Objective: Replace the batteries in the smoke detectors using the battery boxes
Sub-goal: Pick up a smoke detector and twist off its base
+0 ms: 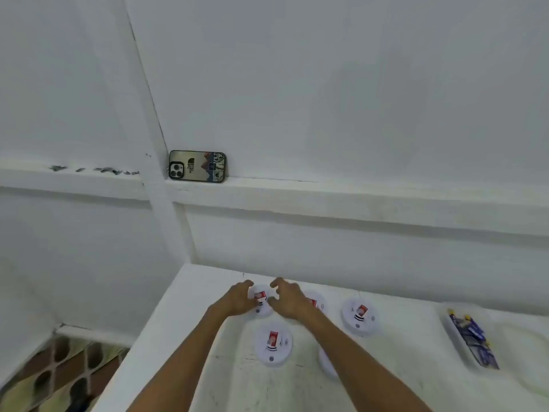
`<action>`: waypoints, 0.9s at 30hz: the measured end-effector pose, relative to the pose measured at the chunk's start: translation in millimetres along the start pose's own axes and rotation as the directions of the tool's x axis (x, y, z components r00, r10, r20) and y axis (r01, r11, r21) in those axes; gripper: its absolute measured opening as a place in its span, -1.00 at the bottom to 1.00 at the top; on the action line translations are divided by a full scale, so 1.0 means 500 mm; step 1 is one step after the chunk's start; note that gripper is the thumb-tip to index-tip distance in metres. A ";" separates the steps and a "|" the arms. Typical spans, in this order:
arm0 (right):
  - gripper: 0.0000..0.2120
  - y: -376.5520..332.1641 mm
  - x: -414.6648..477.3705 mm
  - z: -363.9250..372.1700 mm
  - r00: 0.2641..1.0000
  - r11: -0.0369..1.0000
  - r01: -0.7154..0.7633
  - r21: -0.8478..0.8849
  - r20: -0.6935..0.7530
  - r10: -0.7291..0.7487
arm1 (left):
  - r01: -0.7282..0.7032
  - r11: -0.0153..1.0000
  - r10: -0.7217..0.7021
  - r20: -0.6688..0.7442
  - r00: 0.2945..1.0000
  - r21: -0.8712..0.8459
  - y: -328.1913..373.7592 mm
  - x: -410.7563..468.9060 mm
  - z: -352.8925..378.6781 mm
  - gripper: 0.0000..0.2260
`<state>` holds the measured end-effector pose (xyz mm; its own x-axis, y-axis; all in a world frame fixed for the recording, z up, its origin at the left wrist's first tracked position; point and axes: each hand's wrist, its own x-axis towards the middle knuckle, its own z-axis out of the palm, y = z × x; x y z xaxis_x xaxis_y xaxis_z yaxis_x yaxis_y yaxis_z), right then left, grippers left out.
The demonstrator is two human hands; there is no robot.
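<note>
Lower centre of the frame: the round white plastic smoke detector (263,310) is gripped on the white surface (184,310) by left hand (237,301) and right hand (289,303), fingers curled round its rim. The blue battery box (472,334) is parked lower right.

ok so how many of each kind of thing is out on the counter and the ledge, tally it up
smoke detectors: 5, the last one partly hidden
tray of battery boxes: 1, boxes inside too blurred to count
phone: 1, on the ledge
total: 7
</note>
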<state>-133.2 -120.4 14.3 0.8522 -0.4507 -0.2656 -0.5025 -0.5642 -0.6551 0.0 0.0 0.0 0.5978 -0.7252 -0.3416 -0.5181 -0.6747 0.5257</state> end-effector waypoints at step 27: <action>-0.54 0.069 -0.036 0.035 0.894 0.993 0.097 0.065 -0.443 -0.058 | -0.094 0.748 -0.087 -0.238 0.967 -0.657 0.052 -0.018 0.078 -0.42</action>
<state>-163.3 -119.7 -16.0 0.7270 -0.6771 0.1142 -0.4068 -0.5587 -0.7227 -42.5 -16.2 -13.6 0.7690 -0.6101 -0.1909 -0.0423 -0.3466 0.9371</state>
